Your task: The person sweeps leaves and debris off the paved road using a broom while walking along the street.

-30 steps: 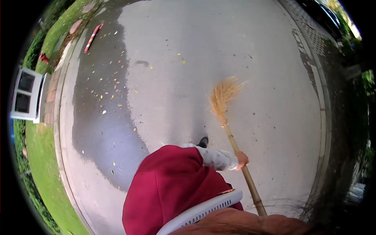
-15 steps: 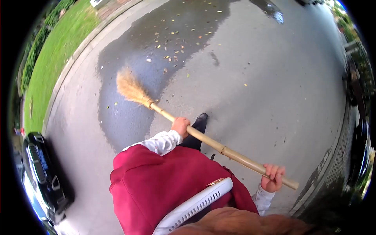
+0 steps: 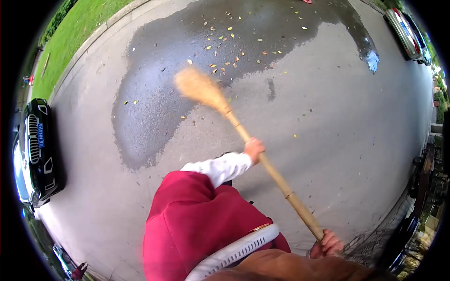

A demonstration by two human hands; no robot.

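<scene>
A long bamboo-handled broom [image 3: 272,171] slants across the view, its straw head [image 3: 200,89] up and to the left, blurred by motion over the wet asphalt. Partway down the handle, my left hand [image 3: 254,149] is wrapped round the pole. My right hand [image 3: 328,243] is closed round the handle's lower end, at the bottom right. Scattered leaves [image 3: 236,59] lie on the wet patch [image 3: 140,126], beyond and beside the straw. Whether the straw touches the ground, I cannot tell.
A black car [image 3: 40,150] stands at the left. Grass [image 3: 84,47] and a kerb [image 3: 77,58] run along the upper left. Another car [image 3: 407,35] is at the upper right. A white neck-worn device [image 3: 234,250] and a dark red garment [image 3: 197,225] fill the bottom.
The broom head has swung to the right, and the handle now stands steeper. My left hand has moved right with it; my right hand is slightly lower. The view has turned too.
</scene>
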